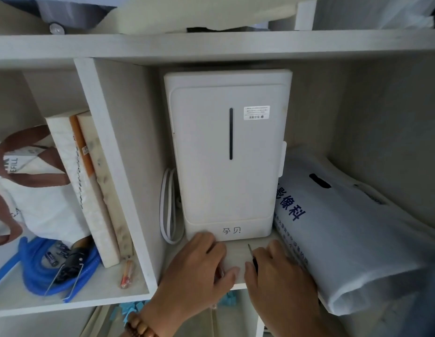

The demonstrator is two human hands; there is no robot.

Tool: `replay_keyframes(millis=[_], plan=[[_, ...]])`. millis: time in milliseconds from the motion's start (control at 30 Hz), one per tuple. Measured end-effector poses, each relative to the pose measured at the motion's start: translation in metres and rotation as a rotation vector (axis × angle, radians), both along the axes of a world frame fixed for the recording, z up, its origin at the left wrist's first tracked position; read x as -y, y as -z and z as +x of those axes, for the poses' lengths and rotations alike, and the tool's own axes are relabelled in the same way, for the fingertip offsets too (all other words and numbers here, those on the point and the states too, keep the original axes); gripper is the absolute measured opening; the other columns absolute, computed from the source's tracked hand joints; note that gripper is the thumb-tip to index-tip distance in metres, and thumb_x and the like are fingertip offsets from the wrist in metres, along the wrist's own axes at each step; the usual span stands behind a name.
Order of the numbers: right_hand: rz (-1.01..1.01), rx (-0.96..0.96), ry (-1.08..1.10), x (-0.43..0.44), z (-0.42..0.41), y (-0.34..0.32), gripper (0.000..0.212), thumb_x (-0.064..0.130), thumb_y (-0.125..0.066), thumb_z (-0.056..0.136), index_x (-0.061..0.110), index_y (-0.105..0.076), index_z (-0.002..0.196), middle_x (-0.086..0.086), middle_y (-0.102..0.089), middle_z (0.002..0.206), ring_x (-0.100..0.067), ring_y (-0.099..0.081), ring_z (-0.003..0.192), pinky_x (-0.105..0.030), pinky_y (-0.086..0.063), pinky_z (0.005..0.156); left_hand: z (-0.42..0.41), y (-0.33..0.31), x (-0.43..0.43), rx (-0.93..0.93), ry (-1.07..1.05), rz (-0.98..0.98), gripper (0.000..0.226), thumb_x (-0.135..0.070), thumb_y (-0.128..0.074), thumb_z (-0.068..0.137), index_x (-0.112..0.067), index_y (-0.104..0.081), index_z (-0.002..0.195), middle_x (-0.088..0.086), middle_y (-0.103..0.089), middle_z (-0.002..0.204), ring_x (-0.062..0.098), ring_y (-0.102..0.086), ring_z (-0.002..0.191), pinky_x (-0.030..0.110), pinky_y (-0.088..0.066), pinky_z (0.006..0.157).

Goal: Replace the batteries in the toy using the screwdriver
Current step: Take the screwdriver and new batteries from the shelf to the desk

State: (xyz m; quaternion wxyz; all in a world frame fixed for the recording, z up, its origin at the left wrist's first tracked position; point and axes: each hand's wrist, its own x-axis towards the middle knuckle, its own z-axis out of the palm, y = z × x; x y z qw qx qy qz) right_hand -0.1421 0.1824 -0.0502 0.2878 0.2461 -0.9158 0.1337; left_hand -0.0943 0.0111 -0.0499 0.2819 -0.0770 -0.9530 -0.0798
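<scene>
My right hand point(279, 273) rests on the front of the middle shelf compartment, closed around a thin dark screwdriver point(252, 256) whose tip points up and away. My left hand point(199, 263) lies palm down just to its left with the fingers curled; whatever is under it is hidden. Both hands are right in front of a tall white appliance point(228, 154). Blue batteries point(51, 258) lie in the left compartment, inside a coil of blue hose point(31, 271) next to a black object with a wire clip point(71, 263). I cannot pick out the toy for certain.
A white plastic bag with blue print point(345, 234) fills the right of the middle compartment. A white cable point(166, 207) hangs left of the appliance. Stone slabs point(90, 190) lean against the divider point(114, 166), with a small orange tool point(126, 276) beside them.
</scene>
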Motion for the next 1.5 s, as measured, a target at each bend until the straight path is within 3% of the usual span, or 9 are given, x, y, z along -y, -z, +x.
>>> replay_keyframes(millis=[100, 267, 467, 667, 800, 900, 1100, 1267, 1500], plan=[[-0.002, 0.001, 0.006, 0.0, 0.001, 0.002, 0.033, 0.04, -0.047, 0.081, 0.018, -0.057, 0.058, -0.002, -0.05, 0.065, -0.02, -0.055, 0.038, -0.03, -0.038, 0.032, 0.002, 0.002, 0.0, -0.021, -0.014, -0.021, 0.034, -0.048, -0.066, 0.082, -0.017, -0.054, 0.074, -0.001, -0.048, 0.079, 0.018, -0.05, 0.077, 0.023, -0.04, 0.067], [-0.001, 0.086, -0.028, -0.001, -0.003, 0.007, 0.036, 0.038, -0.088, 0.065, 0.023, -0.056, 0.057, 0.002, -0.051, 0.063, -0.016, -0.059, 0.044, -0.028, -0.038, 0.035, 0.007, 0.008, 0.001, -0.088, -0.006, -0.048, 0.034, -0.044, -0.071, 0.078, -0.014, -0.057, 0.07, 0.001, -0.049, 0.074, 0.022, -0.049, 0.07, 0.032, -0.045, 0.061], [-0.034, 0.077, -0.055, -0.001, 0.002, 0.006, 0.034, 0.033, -0.09, 0.065, 0.022, -0.057, 0.063, 0.002, -0.054, 0.068, -0.018, -0.06, 0.053, -0.03, -0.044, 0.037, 0.011, 0.007, 0.001, -0.135, 0.021, -0.016, 0.031, -0.039, -0.076, 0.072, -0.013, -0.06, 0.071, 0.002, -0.052, 0.074, 0.023, -0.05, 0.068, 0.034, -0.047, 0.059], [-0.197, 0.089, -0.128, -0.005, 0.01, 0.003, 0.03, 0.028, -0.085, 0.071, 0.026, -0.055, 0.071, 0.009, -0.055, 0.061, -0.016, -0.058, 0.057, -0.027, -0.038, 0.041, 0.021, -0.001, -0.003, -0.171, 0.039, 0.051, 0.029, -0.036, -0.078, 0.071, -0.013, -0.061, 0.072, 0.0, -0.051, 0.075, 0.019, -0.049, 0.068, 0.033, -0.046, 0.059], [-0.335, 0.199, -0.279, -0.005, 0.015, 0.007, 0.023, 0.031, -0.086, 0.074, 0.028, -0.069, 0.09, 0.012, -0.064, 0.073, -0.014, -0.066, 0.068, -0.032, -0.057, 0.052, 0.042, -0.012, -0.011, -0.197, 0.052, 0.063, 0.028, -0.033, -0.078, 0.07, -0.01, -0.063, 0.073, 0.003, -0.053, 0.075, 0.02, -0.05, 0.067, 0.033, -0.046, 0.058], [-0.384, 0.295, -0.362, 0.002, 0.023, 0.005, 0.013, 0.031, -0.083, 0.079, 0.029, -0.072, 0.086, 0.009, -0.067, 0.079, -0.014, -0.066, 0.071, -0.038, -0.059, 0.062, 0.068, -0.019, -0.008, -0.173, -0.002, 0.062, 0.028, -0.033, -0.079, 0.07, -0.009, -0.065, 0.073, 0.004, -0.054, 0.076, 0.021, -0.052, 0.069, 0.033, -0.046, 0.059], [-0.371, 0.39, -0.49, 0.039, 0.067, -0.003, 0.011, 0.033, -0.079, 0.081, 0.031, -0.069, 0.078, 0.015, -0.062, 0.073, -0.004, -0.058, 0.066, -0.024, -0.049, 0.058, 0.146, -0.029, 0.022, -0.159, -0.209, 0.07, 0.029, -0.035, -0.078, 0.073, -0.009, -0.066, 0.078, 0.004, -0.056, 0.082, 0.019, -0.056, 0.078, 0.026, -0.049, 0.071], [-0.345, 0.358, -0.639, 0.084, 0.122, -0.014, 0.014, 0.031, -0.082, 0.077, 0.03, -0.068, 0.074, 0.013, -0.062, 0.071, -0.007, -0.061, 0.065, -0.033, -0.053, 0.059, 0.226, -0.038, 0.054, -0.195, -0.389, 0.048, 0.03, -0.035, -0.079, 0.072, -0.01, -0.063, 0.076, 0.0, -0.051, 0.079, 0.015, -0.05, 0.072, 0.019, -0.044, 0.069], [-0.284, 0.339, -0.888, 0.164, 0.244, -0.026, 0.018, 0.031, -0.086, 0.075, 0.029, -0.074, 0.087, 0.008, -0.068, 0.081, -0.017, -0.067, 0.072, -0.036, -0.056, 0.062, 0.376, -0.044, 0.092, -0.262, -0.61, 0.022, 0.03, -0.036, -0.077, 0.075, -0.008, -0.064, 0.075, 0.003, -0.053, 0.077, 0.02, -0.053, 0.072, 0.025, -0.047, 0.068]])
